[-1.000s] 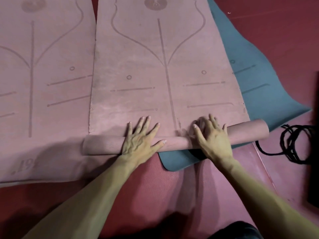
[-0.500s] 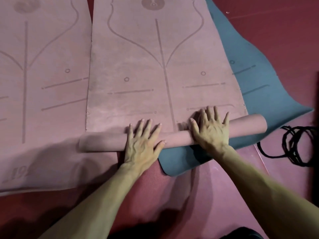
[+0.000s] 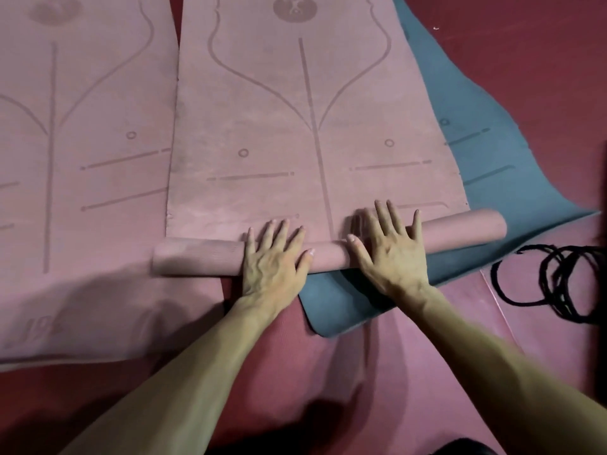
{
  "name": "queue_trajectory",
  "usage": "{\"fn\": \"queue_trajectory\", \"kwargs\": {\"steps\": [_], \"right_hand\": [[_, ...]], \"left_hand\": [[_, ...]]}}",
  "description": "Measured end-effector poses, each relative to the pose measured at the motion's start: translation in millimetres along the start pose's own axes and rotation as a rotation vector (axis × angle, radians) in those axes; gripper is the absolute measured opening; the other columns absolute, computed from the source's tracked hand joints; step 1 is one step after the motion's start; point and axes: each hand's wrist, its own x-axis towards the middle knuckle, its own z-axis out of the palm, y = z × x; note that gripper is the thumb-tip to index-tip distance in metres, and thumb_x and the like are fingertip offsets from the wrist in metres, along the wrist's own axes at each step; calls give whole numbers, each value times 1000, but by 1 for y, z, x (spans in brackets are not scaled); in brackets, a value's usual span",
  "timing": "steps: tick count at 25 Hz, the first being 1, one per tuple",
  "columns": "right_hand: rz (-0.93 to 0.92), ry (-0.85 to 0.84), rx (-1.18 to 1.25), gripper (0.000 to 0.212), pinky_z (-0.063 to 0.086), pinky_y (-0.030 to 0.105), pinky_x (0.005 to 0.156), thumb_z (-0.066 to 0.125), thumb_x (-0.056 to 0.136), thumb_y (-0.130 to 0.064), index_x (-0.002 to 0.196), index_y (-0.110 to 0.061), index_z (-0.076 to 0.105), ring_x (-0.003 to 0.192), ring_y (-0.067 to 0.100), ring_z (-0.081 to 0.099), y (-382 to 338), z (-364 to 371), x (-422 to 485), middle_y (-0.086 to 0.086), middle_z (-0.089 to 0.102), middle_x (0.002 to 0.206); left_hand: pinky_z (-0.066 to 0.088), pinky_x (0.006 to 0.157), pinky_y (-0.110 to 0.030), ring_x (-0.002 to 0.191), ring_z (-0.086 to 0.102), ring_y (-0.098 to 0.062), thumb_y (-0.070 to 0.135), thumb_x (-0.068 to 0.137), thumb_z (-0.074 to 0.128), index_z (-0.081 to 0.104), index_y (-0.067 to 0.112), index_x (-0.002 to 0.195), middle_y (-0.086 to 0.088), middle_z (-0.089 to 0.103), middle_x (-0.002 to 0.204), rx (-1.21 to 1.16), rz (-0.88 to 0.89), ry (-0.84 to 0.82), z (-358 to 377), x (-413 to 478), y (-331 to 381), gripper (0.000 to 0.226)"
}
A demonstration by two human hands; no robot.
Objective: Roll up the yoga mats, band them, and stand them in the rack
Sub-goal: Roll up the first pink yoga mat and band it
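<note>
Dark red floor fills my feed, and three mats lie on it. At the left is a flat pink mat, printed with a stem, curved lines and small circles. Near its front corner sits some writing, too blurred for me to read.

Beside it is the pink mat being rolled, with the same pattern and a round logo at its far end. No words are legible in that logo. It lies partly over a blue-grey mat, which sticks out crookedly to the right and under the front edge.

The roll runs across the mat's near end. Its left end overlaps the left mat and its right end rests on the blue-grey one.

My left hand and right hand lie flat on top of the roll. The fingers are spread, so the grip is loose and closed round nothing. The right hand's fingertips reach past the roll onto the flat mat.

A black cord lies coiled on the floor to the right, apart from the mats.

Since half a second ago the roll has crept up the mat, and its right end now sits almost at the lowest printed line.
</note>
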Motion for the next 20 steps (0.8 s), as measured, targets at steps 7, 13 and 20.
{"fn": "queue_trajectory", "kwargs": {"steps": [7, 13, 20], "right_hand": [[-6, -86, 10, 90, -1, 56, 124, 3, 91, -71, 157, -19, 34, 156, 23, 15, -8, 2, 10, 2, 28, 167], [-295, 35, -14, 97, 12, 68, 119, 32, 85, -84, 159, -20, 32, 153, 25, 27, 21, 2, 0, 9, 31, 165], [-362, 18, -58, 78, 36, 65, 110, 55, 82, -70, 141, -20, 57, 141, 31, 48, 25, 1, 15, 5, 57, 147]], "left_hand": [[6, 125, -57, 155, 19, -28, 69, 94, 31, 26, 26, 161, -9, 20, 168, 55, 106, 131, 0, -21, 2, 80], [12, 125, -54, 152, 26, -29, 69, 87, 54, 28, 31, 160, -6, 30, 165, 76, 148, 99, 7, -9, -6, 86], [21, 120, -59, 146, 39, -25, 72, 85, 55, 31, 19, 159, -4, 39, 161, 172, 191, 145, 1, 2, -18, 95]]}}
